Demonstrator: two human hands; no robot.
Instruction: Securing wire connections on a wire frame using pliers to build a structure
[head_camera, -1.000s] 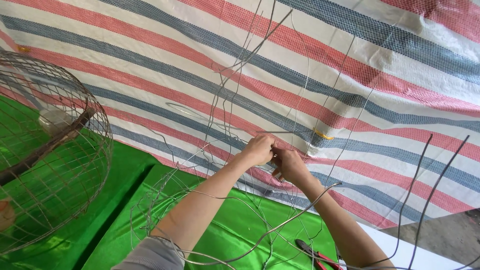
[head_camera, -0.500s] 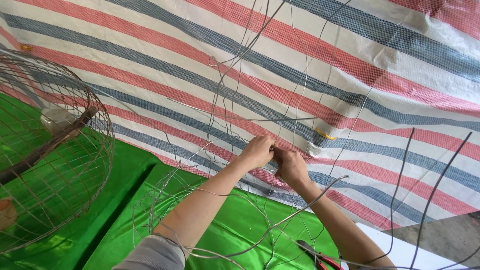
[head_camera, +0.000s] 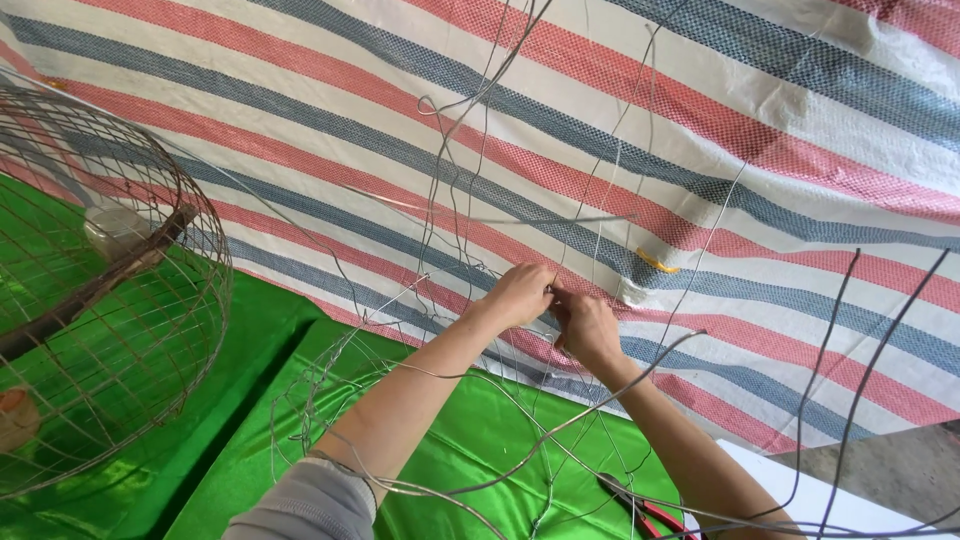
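Here, in the head view, the left hand (head_camera: 518, 295) and the right hand (head_camera: 587, 328) meet fingertip to fingertip over the striped tarp (head_camera: 700, 130), both pinched shut on thin grey wire (head_camera: 470, 200) at one joint of a loose, unfinished wire frame (head_camera: 400, 400). Strands rise from that joint toward the top edge, and others loop down around the forearms above the green cloth (head_camera: 240, 440). A finished domed wire cage (head_camera: 110, 290) stands well apart at the left, with a dark wooden bar inside it. Red-handled pliers (head_camera: 645, 512) lie near the bottom edge, beside the right forearm.
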